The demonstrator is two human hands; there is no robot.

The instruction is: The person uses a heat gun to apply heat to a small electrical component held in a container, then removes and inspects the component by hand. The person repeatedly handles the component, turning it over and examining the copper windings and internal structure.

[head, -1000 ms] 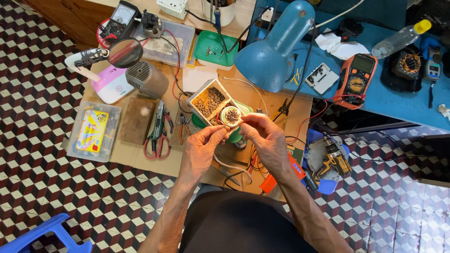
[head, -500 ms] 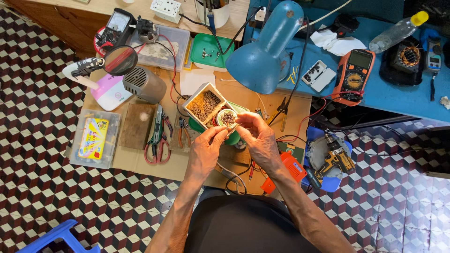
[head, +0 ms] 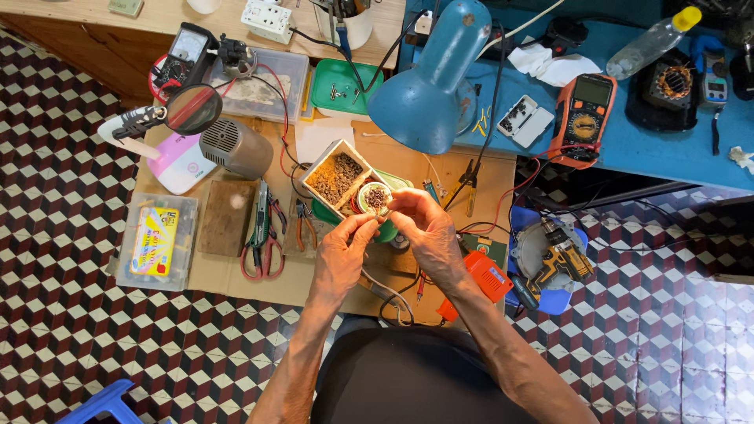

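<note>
Two hands met above the round tin (head: 375, 197): left hand (head: 343, 253) and right hand (head: 422, 228) pinched something too small to identify. Since a second ago they had shifted slightly, the tin at twelve o'clock, the open box (head: 335, 177) at eleven.

We cannot make out what the left hand (head: 343, 250) and right hand (head: 424, 232) pinch between their fingertips; it is too small. The hands hide part of the green dish (head: 386, 230) beneath them. The blue stool (head: 102, 404) is cut off at the lower left edge, and the white cup (head: 357, 23) at the top edge.
</note>
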